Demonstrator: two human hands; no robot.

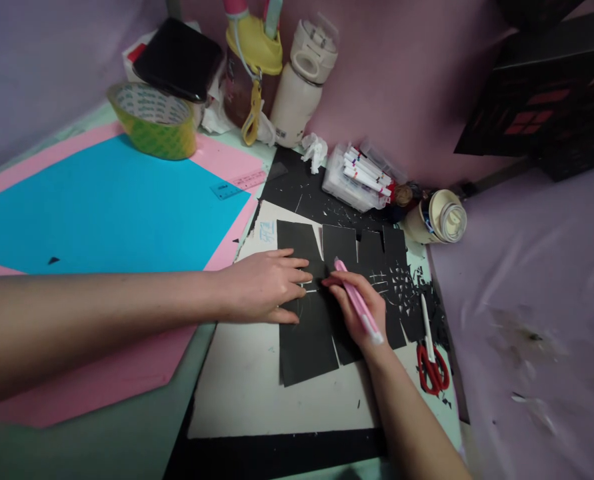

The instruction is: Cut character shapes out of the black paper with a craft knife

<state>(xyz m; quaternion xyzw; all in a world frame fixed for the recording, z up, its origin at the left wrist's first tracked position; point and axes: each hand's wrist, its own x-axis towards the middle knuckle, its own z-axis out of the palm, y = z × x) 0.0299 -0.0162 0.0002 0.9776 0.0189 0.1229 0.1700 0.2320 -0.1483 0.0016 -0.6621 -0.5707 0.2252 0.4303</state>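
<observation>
My left hand (pixel 269 288) lies flat with spread fingers on a black sheet of card (pixel 307 347), which rests on a white board (pixel 247 380). A pink utility knife (pixel 359 303) is gripped in my right hand (pixel 369 313), just to the right of my left fingertips. Its tip end is over the card, but I cannot make out the blade. White slits and lines mark the card beside my left fingers and right of my right hand. Small cut openings and loose black scraps cluster at the card's right side (pixel 404 290).
Red-handled scissors (pixel 433 370) lie at the right edge. Behind stand a marker box (pixel 357 180), a white bottle (pixel 299 93), a yellow-lidded cup (pixel 254 53) and a tape roll (pixel 154 127). Blue paper (pixel 111 213) over pink paper, with a ruler (pixel 239 185), covers the left.
</observation>
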